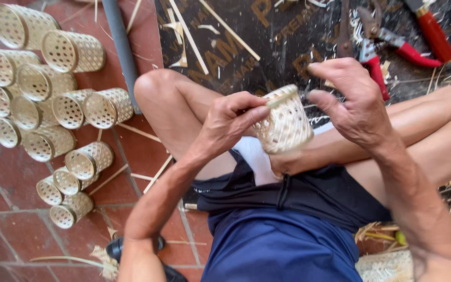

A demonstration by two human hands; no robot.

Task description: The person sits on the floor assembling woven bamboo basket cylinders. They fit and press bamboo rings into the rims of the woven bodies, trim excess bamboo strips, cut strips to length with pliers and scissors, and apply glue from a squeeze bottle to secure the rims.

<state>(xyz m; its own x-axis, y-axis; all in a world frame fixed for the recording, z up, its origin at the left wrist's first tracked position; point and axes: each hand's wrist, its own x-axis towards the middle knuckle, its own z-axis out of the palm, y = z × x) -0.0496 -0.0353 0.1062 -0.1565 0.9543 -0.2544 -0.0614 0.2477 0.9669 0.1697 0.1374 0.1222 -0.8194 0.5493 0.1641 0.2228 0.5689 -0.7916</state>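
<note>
Red tiled floor [11, 235] noted underfoot, dark printed board [246, 47] laid ahead of crossed bare legs; work held above lap. Left hand [230, 122] closed in a pinch on thin bamboo strip [276, 100] at rim of small woven bamboo basket [284, 121]; right hand [352, 102] half curled beside basket, thumb and fingertips near rim, contact not confirmable from this angle. Basket tilted, open mouth up and away, resting against knee.

Risks judged: strip likely to snap or kink if bent sharply at rim; splinter risk to bare fingertips; basket may slip off lap given light one-sided hold; weave at rim could loosen if strip pulled unevenly.

Outward: red-handled pruning shears [387, 49] on board just beyond right hand, blade near bare shin, cut hazard if knee shifts; second red-handled tool [434, 34] further off; loose bamboo slivers [189, 36] scattered across board and tiles, slip and puncture hazard. Finished woven baskets [48, 99] lying on sides at left, grey pipe [121, 47] alongside.
</note>
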